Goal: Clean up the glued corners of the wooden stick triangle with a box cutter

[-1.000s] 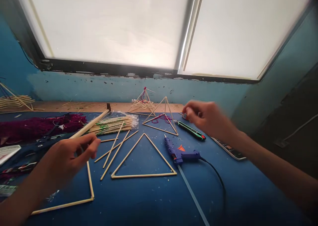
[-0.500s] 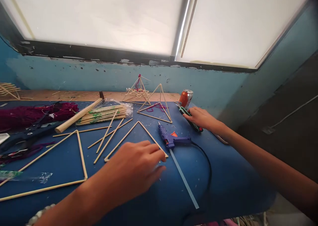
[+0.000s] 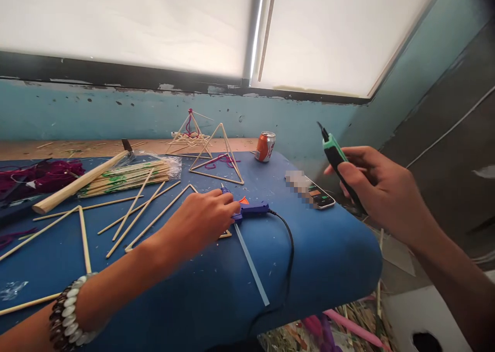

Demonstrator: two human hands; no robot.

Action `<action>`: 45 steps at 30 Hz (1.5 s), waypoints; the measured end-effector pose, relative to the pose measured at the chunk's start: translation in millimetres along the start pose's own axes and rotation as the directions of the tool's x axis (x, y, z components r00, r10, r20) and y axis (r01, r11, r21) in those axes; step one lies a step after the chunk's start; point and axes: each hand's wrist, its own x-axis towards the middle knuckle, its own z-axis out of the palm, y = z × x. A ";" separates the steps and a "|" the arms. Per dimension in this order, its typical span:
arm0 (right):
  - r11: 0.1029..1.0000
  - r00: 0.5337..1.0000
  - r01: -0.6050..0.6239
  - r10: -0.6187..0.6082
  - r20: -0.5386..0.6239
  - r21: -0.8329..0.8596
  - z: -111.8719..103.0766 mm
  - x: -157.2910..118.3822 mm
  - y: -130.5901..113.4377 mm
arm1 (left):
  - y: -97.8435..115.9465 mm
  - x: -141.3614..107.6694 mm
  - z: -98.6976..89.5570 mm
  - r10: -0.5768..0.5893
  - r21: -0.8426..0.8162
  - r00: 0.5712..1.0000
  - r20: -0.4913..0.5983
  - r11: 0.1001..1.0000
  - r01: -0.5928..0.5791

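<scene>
1. The right hand (image 3: 382,192) is grasping a box cutter (image 3: 342,169), thumb pressing along one side of the handle, fingers wrapping behind it; the hand is standing in the air at the right end of the blue table (image 3: 325,269).
2. The cutter's long axis is slanting: the blade end is pointing up and leftward, towards the window, while the butt is running down into the palm.
3. The left hand (image 3: 207,215) is bending its fingers over the front of a glue gun (image 3: 253,207); they are seemingly touching it, but the hand is hiding its own grip, so whether it is clasping the gun I cannot tell.
4. The gun is lying just to the right of the left hand, so this hand is by far the nearer; the right hand is keeping well apart, farther to the right.
5. The gun's nozzle is pointing away from the person and slightly left, its handle is extending rightward, and a glue stick (image 3: 253,269) is trailing from its back, running towards the person and slightly right.
6. A phone (image 3: 323,195) is lying between the gun and the right hand, while a stick triangle (image 3: 158,218) is lying partly hidden behind the left hand and forearm.
</scene>
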 end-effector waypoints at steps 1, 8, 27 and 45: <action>1.000 1.000 0.010 -0.010 0.003 0.021 -0.5 -5.1 3.8 | -0.6 0.5 1.4 0.003 -0.009 1.000 -0.002 1.000 -0.003; 0.999 0.988 0.043 -0.047 -0.147 -0.029 -2.4 -31.5 29.0 | -14.0 -1.8 13.6 0.099 -0.022 0.995 -0.019 0.995 -0.100; 0.990 0.983 0.136 -0.130 -0.131 0.038 -2.0 -53.6 26.0 | -15.6 -8.4 12.6 0.040 0.019 0.998 -0.058 0.999 -0.039; 0.696 0.622 0.716 -0.604 0.498 -0.051 18.0 -53.1 39.8 | -19.8 -51.5 11.4 -0.062 -0.169 0.998 0.001 0.984 0.061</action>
